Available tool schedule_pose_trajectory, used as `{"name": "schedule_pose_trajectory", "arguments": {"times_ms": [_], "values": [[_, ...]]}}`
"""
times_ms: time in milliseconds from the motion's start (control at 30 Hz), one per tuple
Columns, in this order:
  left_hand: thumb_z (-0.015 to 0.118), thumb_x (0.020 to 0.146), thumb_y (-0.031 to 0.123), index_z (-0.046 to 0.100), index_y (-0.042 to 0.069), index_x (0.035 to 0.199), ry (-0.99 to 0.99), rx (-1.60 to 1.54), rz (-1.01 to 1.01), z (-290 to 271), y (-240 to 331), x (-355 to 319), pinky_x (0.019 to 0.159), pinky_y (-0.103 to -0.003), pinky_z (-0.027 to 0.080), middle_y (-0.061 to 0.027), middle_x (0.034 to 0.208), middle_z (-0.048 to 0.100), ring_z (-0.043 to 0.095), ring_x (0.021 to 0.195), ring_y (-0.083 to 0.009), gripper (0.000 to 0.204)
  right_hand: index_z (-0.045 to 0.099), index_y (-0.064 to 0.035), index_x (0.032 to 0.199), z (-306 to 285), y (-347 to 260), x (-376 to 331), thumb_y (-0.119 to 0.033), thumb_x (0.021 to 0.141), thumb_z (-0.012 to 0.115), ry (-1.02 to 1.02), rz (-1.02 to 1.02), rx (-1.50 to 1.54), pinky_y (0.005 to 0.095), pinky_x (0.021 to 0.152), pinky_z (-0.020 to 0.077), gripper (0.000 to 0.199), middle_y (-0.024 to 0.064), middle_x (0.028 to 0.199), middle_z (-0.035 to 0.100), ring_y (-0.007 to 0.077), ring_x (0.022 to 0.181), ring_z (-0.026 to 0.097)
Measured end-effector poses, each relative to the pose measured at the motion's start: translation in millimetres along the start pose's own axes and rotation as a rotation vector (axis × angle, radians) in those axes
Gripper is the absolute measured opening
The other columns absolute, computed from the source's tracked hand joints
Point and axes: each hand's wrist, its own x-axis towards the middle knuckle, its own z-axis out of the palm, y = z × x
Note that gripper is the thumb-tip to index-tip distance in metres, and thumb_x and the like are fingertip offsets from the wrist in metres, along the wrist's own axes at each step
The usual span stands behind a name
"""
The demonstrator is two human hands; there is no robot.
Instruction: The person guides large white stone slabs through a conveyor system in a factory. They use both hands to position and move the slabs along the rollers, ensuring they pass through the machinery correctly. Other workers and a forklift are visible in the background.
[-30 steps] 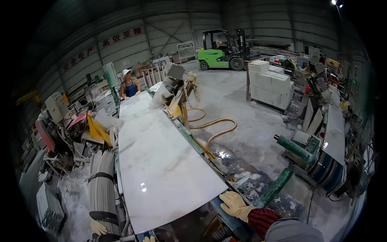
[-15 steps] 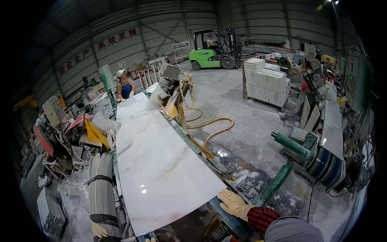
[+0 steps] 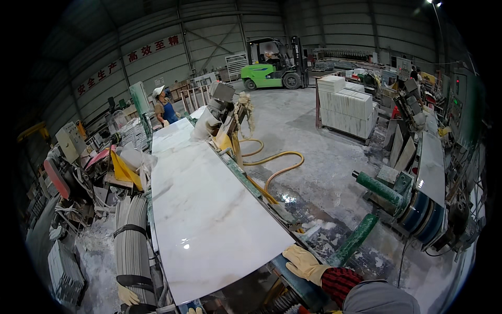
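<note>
A large polished white stone slab (image 3: 209,225) with faint brown veining lies on a conveyor line, its near edge close to me. My right hand (image 3: 303,263), in a cream work glove, rests flat with fingers outstretched beside the slab's near right corner, on the blue-grey conveyor frame (image 3: 308,290). It grips nothing. At the bottom edge only some gloved fingertips of my left hand (image 3: 195,311) show, just below the slab's near edge; the rest is cut off. A cream glove (image 3: 128,295) lies against a strapped bundle of grey strips (image 3: 130,246) to the left.
A co-worker (image 3: 165,107) stands at the line's far end. Beyond are a green forklift (image 3: 269,70) and a stack of white slabs (image 3: 345,107). A yellow hose (image 3: 282,157) curls over the floor; green rollers (image 3: 355,240) lie to the right.
The co-worker has straightened and turned to the right, away from the slab. The forklift has shifted slightly left. My right hand stays in place.
</note>
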Motion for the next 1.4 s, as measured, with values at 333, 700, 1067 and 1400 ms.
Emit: {"name": "schedule_pose_trajectory", "arguments": {"times_ms": [333, 700, 1067, 1400], "values": [[0.061, 0.108, 0.030, 0.065, 0.006, 0.148, 0.041, 0.016, 0.030, 1, -2, -5, 0.121, -0.061, 0.040, -0.0300, 0.149, 0.062, 0.054, 0.140, -0.0521, 0.047, 0.062, 0.0016, 0.134, -8, -6, -1, -0.022, 0.099, 0.069, 0.012, -0.020, 0.009, 0.0517, 0.119, 0.0441, 0.043, 0.0243, 0.136, 0.064, 0.0448, 0.133, 0.057], [0.059, 0.108, 0.032, 0.064, 0.008, 0.150, -0.022, 0.023, -0.002, -1, -2, -8, 0.123, -0.061, 0.038, -0.0306, 0.150, 0.061, 0.052, 0.142, -0.0520, 0.049, 0.060, -0.0009, 0.136, 2, 2, -9, -0.024, 0.101, 0.067, 0.019, -0.023, -0.018, 0.0509, 0.122, 0.0417, 0.043, 0.0226, 0.140, 0.063, 0.0431, 0.137, 0.056], [0.060, 0.108, 0.031, 0.064, 0.007, 0.150, -0.009, 0.029, 0.001, 1, -4, -14, 0.123, -0.060, 0.038, -0.0300, 0.151, 0.060, 0.052, 0.143, -0.0509, 0.049, 0.060, -0.0004, 0.134, -4, -3, -11, -0.023, 0.100, 0.067, 0.026, -0.033, 0.000, 0.0510, 0.120, 0.0435, 0.041, 0.0225, 0.138, 0.063, 0.0429, 0.134, 0.057], [0.059, 0.108, 0.030, 0.064, 0.008, 0.150, -0.004, 0.017, -0.006, -2, -1, -18, 0.124, -0.059, 0.037, -0.0287, 0.154, 0.058, 0.051, 0.144, -0.0499, 0.047, 0.061, 0.0009, 0.133, -14, -9, -11, -0.021, 0.099, 0.069, 0.036, -0.050, 0.040, 0.0522, 0.119, 0.0438, 0.041, 0.0238, 0.135, 0.064, 0.0441, 0.133, 0.058]]}}
